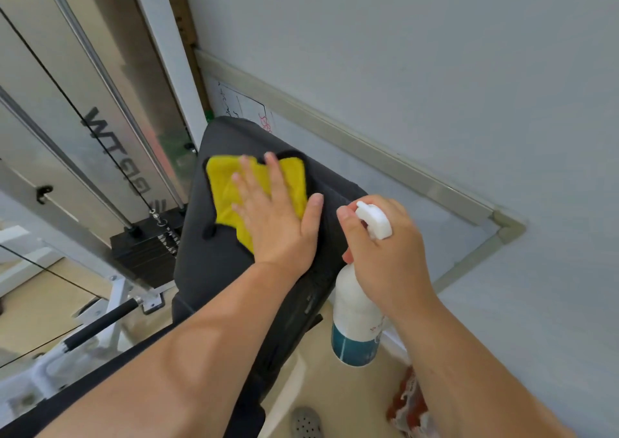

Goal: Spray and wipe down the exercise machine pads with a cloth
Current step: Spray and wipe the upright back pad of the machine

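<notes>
Right in front of me, the machine's dark pad (214,263), its far end close to the wall. A yellow cloth (224,183) with black edging lies spread on the pad's upper part. My left hand (278,223) lies flat on it, fingers (249,173) straight. Down below, beige floor (321,370), with a grey perforated clog (305,422) on it.

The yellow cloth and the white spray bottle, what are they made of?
The yellow cloth looks like fluffy microfibre: fuzzy pile, dark stitched edge. The spray bottle looks like smooth, faintly shiny white plastic, with a teal band low down. Neither can be told for certain by look alone.
</notes>
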